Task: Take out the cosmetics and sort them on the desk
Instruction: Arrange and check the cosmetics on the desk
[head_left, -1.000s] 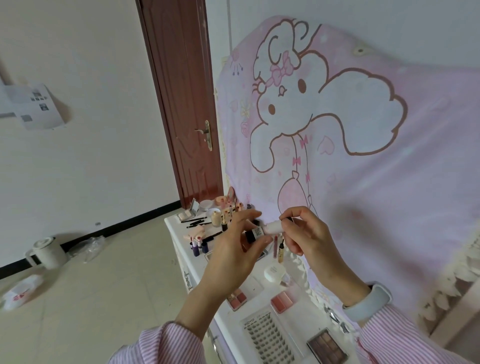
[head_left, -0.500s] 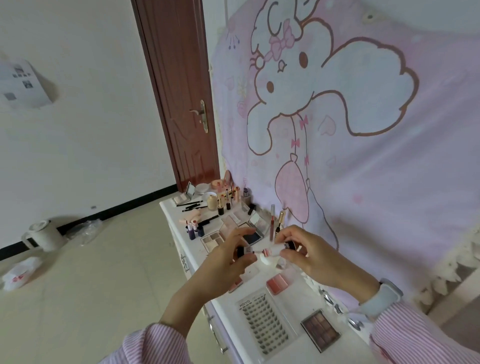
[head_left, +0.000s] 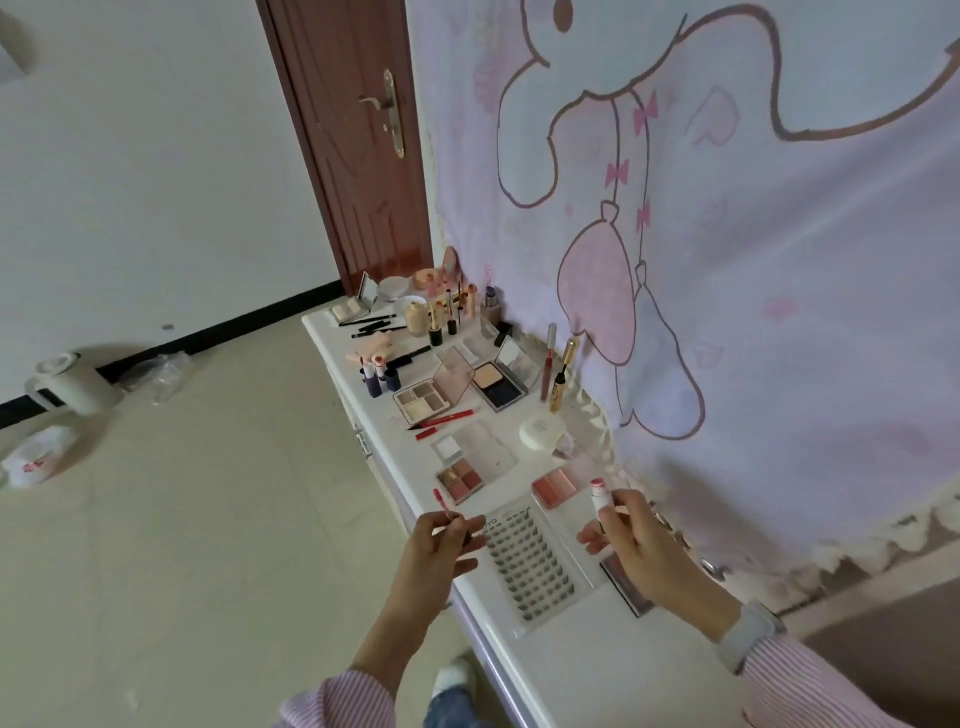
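Lip gloss tube (head_left: 600, 498), light, slick and open, sits pinched in the right hand (head_left: 631, 545) low in the frame, its wand (head_left: 444, 503) pinched by the left hand (head_left: 435, 552); best held mid-barrel, upright.

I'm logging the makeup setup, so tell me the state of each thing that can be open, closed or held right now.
Lip gloss tube: uncapped, held by right hand.
Applicator wand: pulled out, pinched by left hand.
Eyeshadow palette: lid open.
Powder compact: open, mirror up.
Round white case: closed.
Door: closed.
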